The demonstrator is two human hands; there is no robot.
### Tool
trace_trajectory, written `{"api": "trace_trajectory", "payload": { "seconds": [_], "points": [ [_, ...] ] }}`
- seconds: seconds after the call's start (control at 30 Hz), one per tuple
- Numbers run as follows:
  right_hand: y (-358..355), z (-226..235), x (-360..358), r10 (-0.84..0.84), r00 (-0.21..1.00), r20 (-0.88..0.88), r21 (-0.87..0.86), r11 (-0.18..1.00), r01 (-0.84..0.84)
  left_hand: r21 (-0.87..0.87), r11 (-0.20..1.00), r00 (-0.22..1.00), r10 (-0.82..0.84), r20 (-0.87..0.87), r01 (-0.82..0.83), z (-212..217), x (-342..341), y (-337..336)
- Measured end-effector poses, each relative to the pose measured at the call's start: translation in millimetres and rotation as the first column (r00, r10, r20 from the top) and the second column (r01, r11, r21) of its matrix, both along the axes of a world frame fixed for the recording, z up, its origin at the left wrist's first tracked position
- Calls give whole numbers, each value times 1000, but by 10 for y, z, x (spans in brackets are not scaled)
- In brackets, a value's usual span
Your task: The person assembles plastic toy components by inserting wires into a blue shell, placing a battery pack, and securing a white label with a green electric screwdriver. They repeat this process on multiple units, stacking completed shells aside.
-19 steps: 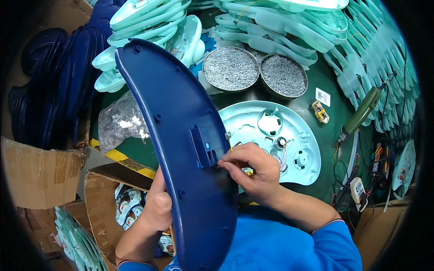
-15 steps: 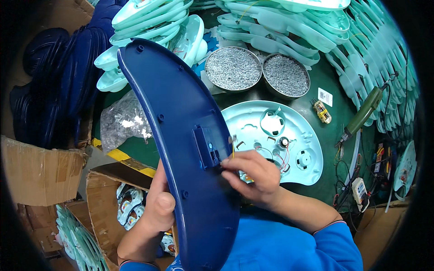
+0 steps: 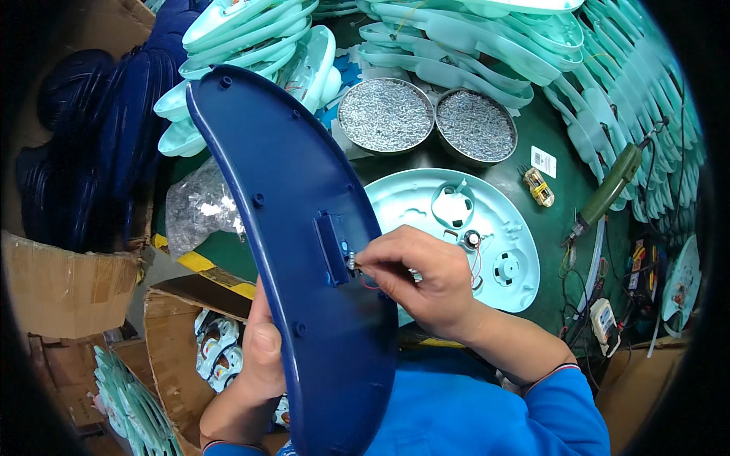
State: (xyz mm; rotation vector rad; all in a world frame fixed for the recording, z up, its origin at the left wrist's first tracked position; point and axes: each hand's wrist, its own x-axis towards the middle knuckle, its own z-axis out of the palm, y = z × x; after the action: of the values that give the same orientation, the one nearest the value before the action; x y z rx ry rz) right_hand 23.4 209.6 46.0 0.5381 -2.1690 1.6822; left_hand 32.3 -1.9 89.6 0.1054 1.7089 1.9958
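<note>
A long curved dark blue plastic shell [image 3: 296, 228] stands tilted in front of me, its back side with a small rectangular compartment facing up. My left hand [image 3: 255, 365] grips its lower left edge from beneath. My right hand [image 3: 422, 277] pinches a small metal spring contact [image 3: 352, 262] with a red wire at the right edge of that compartment. Behind my right hand a light teal shell [image 3: 464, 228] lies open on the green table, with a small speaker and wires inside.
Two round metal tins of screws [image 3: 385, 114] [image 3: 476, 125] stand at the back. Stacks of teal shells [image 3: 487, 45] fill the back and right, dark blue shells [image 3: 91, 152] the left. A green electric screwdriver [image 3: 608, 190] hangs at right. Open cardboard boxes [image 3: 175, 334] sit at lower left.
The blue shell has swung a little more upright, its top end moving right. My right hand shifted up along the compartment's edge with the spring contact.
</note>
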Motion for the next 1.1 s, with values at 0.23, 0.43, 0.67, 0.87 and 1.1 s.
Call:
{"api": "trace_trajectory", "payload": {
  "seconds": [0.23, 0.43, 0.67, 0.87, 1.1],
  "points": [
    [39, 17, -71, 34, 915, -402, 366, 922, 127, -94, 994, 995, 57, 86, -49, 170, 17, 81],
    [23, -56, -5, 67, 995, 71, -25, 998, -65, -59, 998, 999, 1, 53, 2, 64, -38, 1],
    [-32, -126, 51, 39, 999, -9, -36, 999, -39, -35, 999, 1000, 25, 4, -25, -17, -82, -10],
    [-92, -190, 140, 7, 974, -228, 102, 995, 17, -34, 996, 996, 85, 11, -84, 56, -36, -1],
    [110, -245, 274, 68, 997, 44, -71, 995, -65, -24, 1000, 981, 1, -194, -6, -51, 41, 209]
  ]
}}
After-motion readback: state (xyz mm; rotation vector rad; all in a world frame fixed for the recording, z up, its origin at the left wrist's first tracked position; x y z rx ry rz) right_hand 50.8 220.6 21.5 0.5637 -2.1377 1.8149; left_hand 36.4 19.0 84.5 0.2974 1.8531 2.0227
